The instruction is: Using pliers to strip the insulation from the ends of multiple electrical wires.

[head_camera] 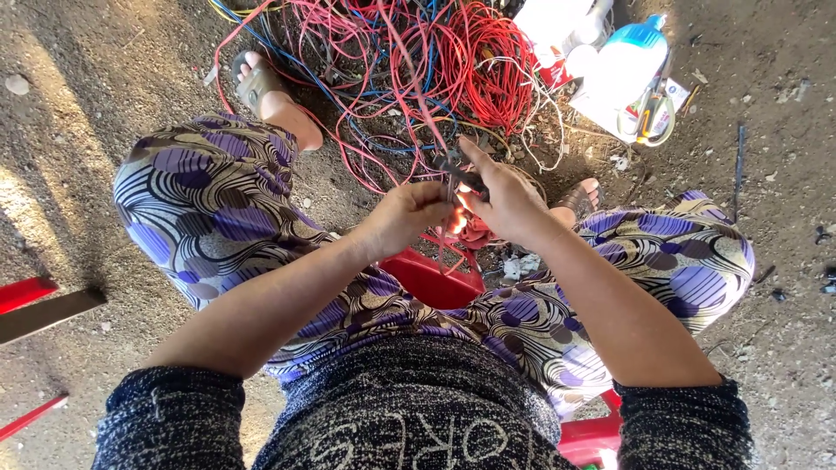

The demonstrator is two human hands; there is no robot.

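I look down at my lap while seated on a red stool [433,280]. My left hand [409,215] is closed around a thin red wire [424,104] that runs up into the tangle. My right hand [503,202] grips a small dark tool [459,171] at the wire, forefinger stretched out along it. The two hands nearly touch above the ground between my knees. A big tangle of red, blue and pale wires [409,61] lies on the dirt just beyond them.
My sandalled feet [261,87] rest on dirt either side of the tangle. A white bottle with a blue cap [625,65] and white packaging stand at the upper right. Red and dark bars [35,305] lie at the left edge.
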